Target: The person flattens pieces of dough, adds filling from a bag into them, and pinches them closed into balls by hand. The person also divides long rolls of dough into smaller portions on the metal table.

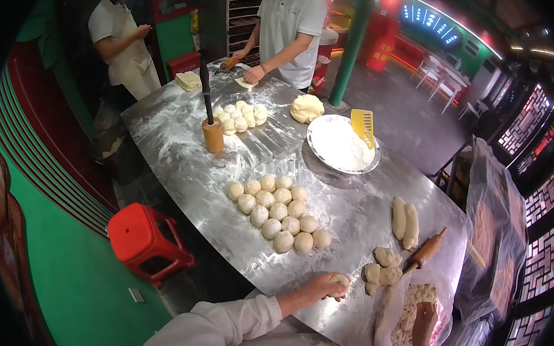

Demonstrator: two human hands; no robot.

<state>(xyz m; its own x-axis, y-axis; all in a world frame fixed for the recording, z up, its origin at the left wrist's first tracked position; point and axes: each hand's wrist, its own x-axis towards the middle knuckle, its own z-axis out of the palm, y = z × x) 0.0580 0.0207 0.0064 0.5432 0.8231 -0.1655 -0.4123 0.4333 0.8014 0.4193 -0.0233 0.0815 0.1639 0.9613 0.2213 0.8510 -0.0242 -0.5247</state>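
Observation:
Near the table's front edge my left hand [327,288] is closed around a piece of dough [341,281]. My right hand [425,317] is over a clear plastic bag of crumbly filling [406,325] at the lower right; its fingers are too small to make out. Small dough lumps [383,268] lie between the hands, a little farther back. Beside them are a wooden rolling pin [428,248] and two dough rolls [406,224]. Several round dough balls [279,212] sit grouped in rows at the middle of the metal table [364,208].
A flour bowl [337,145] with a yellow scraper [362,127], a large dough mass [307,109], more dough pieces [236,117] and an upright wooden roller [213,135] stand farther back. Two people are beyond the table, one handling dough. A red stool [138,231] is at left.

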